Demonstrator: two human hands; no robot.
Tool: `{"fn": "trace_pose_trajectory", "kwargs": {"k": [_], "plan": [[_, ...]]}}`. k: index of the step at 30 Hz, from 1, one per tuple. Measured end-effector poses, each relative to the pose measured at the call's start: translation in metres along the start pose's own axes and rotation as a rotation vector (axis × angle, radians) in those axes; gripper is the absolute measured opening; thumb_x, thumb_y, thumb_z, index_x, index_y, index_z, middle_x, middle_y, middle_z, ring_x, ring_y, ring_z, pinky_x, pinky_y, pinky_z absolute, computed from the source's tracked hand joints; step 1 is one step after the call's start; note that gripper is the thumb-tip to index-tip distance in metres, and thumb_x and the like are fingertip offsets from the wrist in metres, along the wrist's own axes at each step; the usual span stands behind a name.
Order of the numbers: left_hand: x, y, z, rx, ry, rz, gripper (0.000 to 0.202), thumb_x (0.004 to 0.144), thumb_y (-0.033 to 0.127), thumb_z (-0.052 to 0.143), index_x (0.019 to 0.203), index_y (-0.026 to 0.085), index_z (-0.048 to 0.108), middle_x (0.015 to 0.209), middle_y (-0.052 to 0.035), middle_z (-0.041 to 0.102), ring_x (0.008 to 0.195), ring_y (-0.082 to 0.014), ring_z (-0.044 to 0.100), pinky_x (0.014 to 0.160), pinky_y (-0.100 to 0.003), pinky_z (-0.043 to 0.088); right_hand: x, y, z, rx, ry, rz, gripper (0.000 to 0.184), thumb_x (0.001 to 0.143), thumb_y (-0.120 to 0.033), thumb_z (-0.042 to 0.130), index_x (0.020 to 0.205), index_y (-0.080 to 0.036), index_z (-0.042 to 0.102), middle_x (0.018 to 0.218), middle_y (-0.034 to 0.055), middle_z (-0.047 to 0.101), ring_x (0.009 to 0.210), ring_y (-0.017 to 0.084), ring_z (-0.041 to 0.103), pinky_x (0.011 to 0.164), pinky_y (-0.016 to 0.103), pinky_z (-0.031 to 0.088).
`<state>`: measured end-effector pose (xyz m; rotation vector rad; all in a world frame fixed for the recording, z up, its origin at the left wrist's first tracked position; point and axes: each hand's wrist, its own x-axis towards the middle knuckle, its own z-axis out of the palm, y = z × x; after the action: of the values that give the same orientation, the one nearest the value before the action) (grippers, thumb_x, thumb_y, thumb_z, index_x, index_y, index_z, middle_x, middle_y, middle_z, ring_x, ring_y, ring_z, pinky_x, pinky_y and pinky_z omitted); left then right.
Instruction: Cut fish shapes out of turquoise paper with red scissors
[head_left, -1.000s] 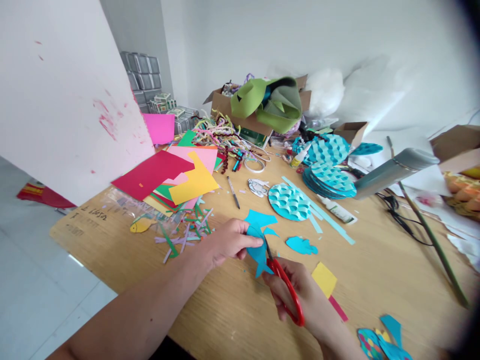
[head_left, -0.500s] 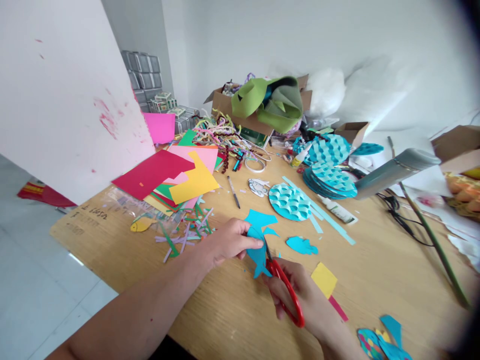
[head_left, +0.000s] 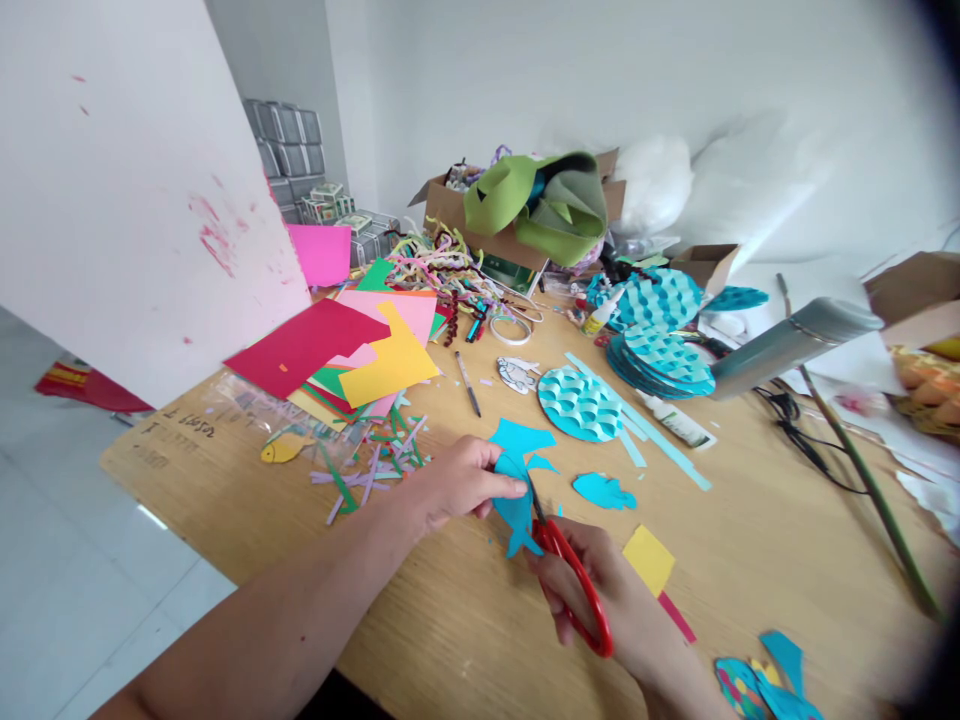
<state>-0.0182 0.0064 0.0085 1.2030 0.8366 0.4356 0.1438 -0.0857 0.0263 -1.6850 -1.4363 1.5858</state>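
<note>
Pinched between the thumb and fingers of my left hand (head_left: 472, 480) is a piece of blue paper (head_left: 514, 515), partly cut, with a forked end pointing toward me. My right hand (head_left: 592, 580) grips a pair of red-handled scissors (head_left: 574, 580); their dark blades lie along the right edge of the paper. Just beyond my left hand a blue paper scrap (head_left: 521, 436) rests on the table. To the right of the scissors lies a blue paper fish (head_left: 603, 491). A small drawn fish cutout (head_left: 517, 374) sits farther back, beside a round turquoise patterned disc (head_left: 579, 404).
Coloured paper sheets (head_left: 307, 345) and thin paper strips (head_left: 375, 470) lie to the left. A black pen (head_left: 468, 385) rests ahead. Glue bottle (head_left: 679, 420), grey flask (head_left: 795, 345) and stacked discs (head_left: 660, 362) stand or lie at right. Yellow paper (head_left: 649, 560) is near my right wrist.
The scissors' red handles have shifted very slightly to the right and down with my right hand. My left hand and the blue paper stay almost still.
</note>
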Motion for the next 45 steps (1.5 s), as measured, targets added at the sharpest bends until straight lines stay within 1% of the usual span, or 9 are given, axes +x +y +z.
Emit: {"fn": "trace_pose_trajectory", "kwargs": {"k": [4,9,16,20,24,30,34,45], "plan": [[0.0,-0.0005,0.0,-0.012,-0.016,0.006,0.025,0.063,0.04,0.063,0.066,0.016,0.055,0.055,0.0055,0.047,0.041,-0.0055,0.037,0.042,-0.021,0.027,-0.0014,-0.002,-0.0008,0.015,-0.009,-0.016,0.02,0.078,-0.029,0.054,0.064,-0.021,0.042,0.049,-0.0077,0.048,0.038,0.007,0.051,0.042,0.018,0.04],[-0.0005,-0.0005,-0.0004,-0.004,-0.013,0.003,0.025,0.064,0.039,0.064,0.067,0.016,0.055,0.055,0.0056,0.047,0.041,-0.0053,0.037,0.042,-0.021,0.028,-0.0009,-0.0031,-0.0006,-0.008,-0.001,0.0,0.024,0.076,-0.035,0.055,0.062,-0.021,0.041,0.047,-0.0076,0.047,0.035,0.007,0.048,0.039,0.018,0.037],[-0.0002,-0.0005,-0.0008,-0.015,-0.029,0.003,0.026,0.063,0.04,0.064,0.067,0.016,0.055,0.055,0.0055,0.048,0.041,-0.0051,0.037,0.041,-0.021,0.027,0.0002,0.0016,-0.0018,-0.04,-0.012,-0.003,0.026,0.08,-0.037,0.053,0.064,-0.021,0.04,0.047,-0.0074,0.047,0.035,0.007,0.05,0.037,0.016,0.031],[-0.0003,-0.0006,-0.001,-0.02,-0.026,0.005,0.026,0.063,0.039,0.064,0.067,0.016,0.055,0.056,0.0053,0.048,0.042,-0.0052,0.038,0.041,-0.02,0.027,0.0001,0.0031,-0.0032,-0.037,-0.023,-0.001,0.026,0.081,-0.036,0.054,0.066,-0.021,0.04,0.048,-0.0084,0.045,0.035,0.007,0.05,0.037,0.016,0.034],[-0.0006,-0.0007,-0.0011,-0.022,-0.029,0.005,0.025,0.064,0.039,0.065,0.066,0.016,0.055,0.055,0.005,0.048,0.041,-0.0053,0.037,0.041,-0.021,0.027,-0.0005,0.0007,-0.0027,-0.034,-0.025,-0.005,0.027,0.081,-0.035,0.054,0.064,-0.021,0.039,0.047,-0.0081,0.045,0.035,0.007,0.05,0.036,0.015,0.032],[-0.0012,0.0004,-0.0006,-0.033,-0.027,-0.001,0.025,0.063,0.039,0.065,0.067,0.016,0.056,0.056,0.0048,0.049,0.043,-0.0057,0.039,0.042,-0.021,0.028,-0.0025,-0.0046,0.0005,0.022,-0.017,-0.004,0.028,0.076,-0.036,0.059,0.06,-0.021,0.041,0.046,-0.0071,0.048,0.035,0.007,0.05,0.038,0.018,0.039],[-0.0006,0.0006,-0.0014,-0.018,-0.034,0.001,0.025,0.063,0.039,0.065,0.066,0.016,0.055,0.056,0.0049,0.049,0.042,-0.0053,0.038,0.042,-0.021,0.028,-0.0022,-0.0034,0.0,0.026,-0.017,-0.011,0.026,0.077,-0.035,0.058,0.062,-0.021,0.042,0.048,-0.0073,0.048,0.036,0.007,0.05,0.04,0.018,0.041],[-0.0001,-0.0015,-0.0011,-0.012,-0.031,0.004,0.026,0.063,0.04,0.065,0.068,0.016,0.056,0.057,0.0049,0.049,0.044,-0.0059,0.039,0.042,-0.021,0.028,-0.0014,0.0018,-0.0017,-0.038,-0.023,-0.017,0.027,0.082,-0.034,0.054,0.064,-0.021,0.039,0.046,-0.0092,0.043,0.034,0.007,0.05,0.037,0.016,0.034]]}}
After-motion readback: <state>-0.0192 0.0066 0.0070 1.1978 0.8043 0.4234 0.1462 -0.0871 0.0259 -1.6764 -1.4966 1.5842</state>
